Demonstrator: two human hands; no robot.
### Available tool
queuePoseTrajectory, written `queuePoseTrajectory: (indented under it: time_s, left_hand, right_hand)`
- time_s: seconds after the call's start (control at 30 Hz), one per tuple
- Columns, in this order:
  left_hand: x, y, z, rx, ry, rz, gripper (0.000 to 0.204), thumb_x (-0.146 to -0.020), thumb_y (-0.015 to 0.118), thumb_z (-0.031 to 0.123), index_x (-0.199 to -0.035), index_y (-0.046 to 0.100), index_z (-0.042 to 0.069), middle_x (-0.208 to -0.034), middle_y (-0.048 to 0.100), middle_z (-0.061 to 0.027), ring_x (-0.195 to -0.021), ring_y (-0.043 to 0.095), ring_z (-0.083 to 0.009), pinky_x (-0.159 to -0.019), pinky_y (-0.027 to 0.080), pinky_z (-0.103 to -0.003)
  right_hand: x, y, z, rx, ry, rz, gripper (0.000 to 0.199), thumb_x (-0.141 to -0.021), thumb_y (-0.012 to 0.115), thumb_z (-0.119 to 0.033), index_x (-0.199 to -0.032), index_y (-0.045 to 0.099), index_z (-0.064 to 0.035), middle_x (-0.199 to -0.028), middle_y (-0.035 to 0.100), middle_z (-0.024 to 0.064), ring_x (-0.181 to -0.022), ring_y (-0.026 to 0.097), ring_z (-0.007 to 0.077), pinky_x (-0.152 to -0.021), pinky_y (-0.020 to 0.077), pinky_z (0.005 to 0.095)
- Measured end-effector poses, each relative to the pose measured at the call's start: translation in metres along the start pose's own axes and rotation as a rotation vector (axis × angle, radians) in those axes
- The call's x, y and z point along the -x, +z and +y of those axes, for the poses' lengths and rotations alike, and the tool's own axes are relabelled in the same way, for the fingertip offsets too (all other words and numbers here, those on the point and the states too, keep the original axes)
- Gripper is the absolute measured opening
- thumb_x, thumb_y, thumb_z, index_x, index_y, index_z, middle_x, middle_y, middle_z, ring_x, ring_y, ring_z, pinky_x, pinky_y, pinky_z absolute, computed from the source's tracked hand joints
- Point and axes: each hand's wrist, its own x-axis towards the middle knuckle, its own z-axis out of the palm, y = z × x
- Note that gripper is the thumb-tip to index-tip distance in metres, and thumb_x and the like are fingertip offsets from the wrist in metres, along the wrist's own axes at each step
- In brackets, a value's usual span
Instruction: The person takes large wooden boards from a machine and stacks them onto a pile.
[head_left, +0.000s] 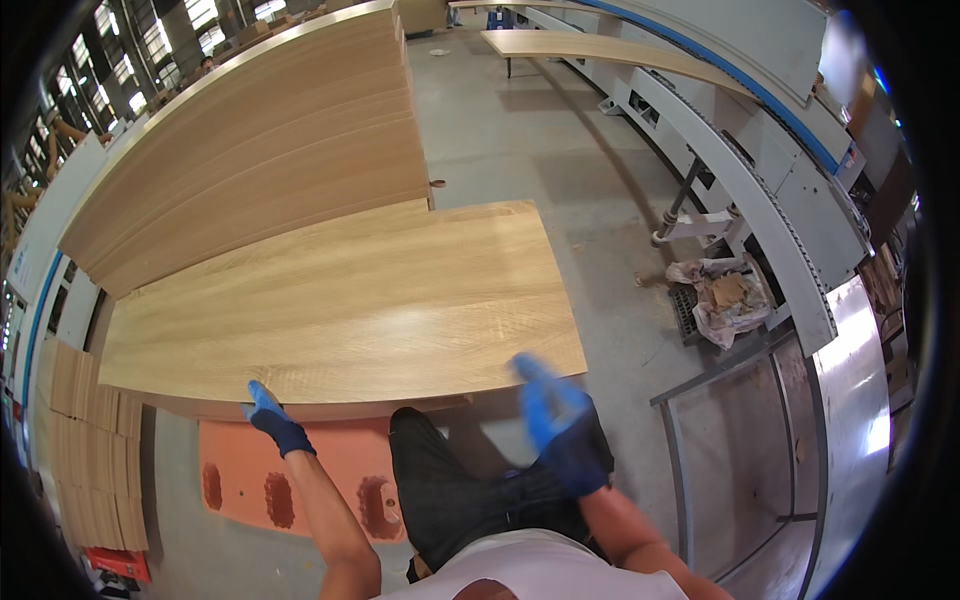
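Note:
A wide board with a pale wood-grain face lies flat before me, on top of other boards whose edges show beneath it. My left hand, in a blue glove with a dark cuff, grips the board's near edge left of the middle, fingertips over the top. Near the board's right front corner is my right hand, gloved the same way and raised above my thigh. Motion smears its fingers, and nothing can be made out in them.
Behind the board stands a tall stack of panels. An orange plastic pallet lies at lower left, beside stacked strips. On the right runs a long grey machine carrying another board, with a lined crate and a metal frame nearby.

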Motion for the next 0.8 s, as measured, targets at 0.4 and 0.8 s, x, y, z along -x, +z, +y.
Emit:
queuePoseTrajectory:
  time_s: [0.4,0.8]
  left_hand:
    - [-0.098,0.012,-0.021,-0.573,0.115,0.139,0.064,-0.086,0.049,0.04,-0.11,0.045,-0.018,-0.101,0.057,-0.0324,-0.095,0.056,-0.0414,-0.08,0.044,-0.04]
    - [-0.191,-0.023,-0.023,-0.773,0.129,0.045,0.057,-0.086,0.046,0.043,-0.07,0.059,-0.01,-0.061,0.058,-0.0184,-0.054,0.049,-0.0278,-0.053,0.037,-0.044]
  right_hand:
    - [-0.093,0.028,0.12,0.171,0.283,-0.161,0.048,-0.091,0.038,-0.039,-0.103,0.056,0.0049,-0.083,0.062,0.0204,-0.079,0.061,0.0342,-0.072,0.0469,0.0428]
    - [-0.082,0.106,0.079,0.585,0.095,-0.189,0.037,-0.089,0.041,-0.035,-0.084,0.05,0.0012,-0.067,0.058,0.0241,-0.062,0.06,0.0396,-0.055,0.0479,0.0476]
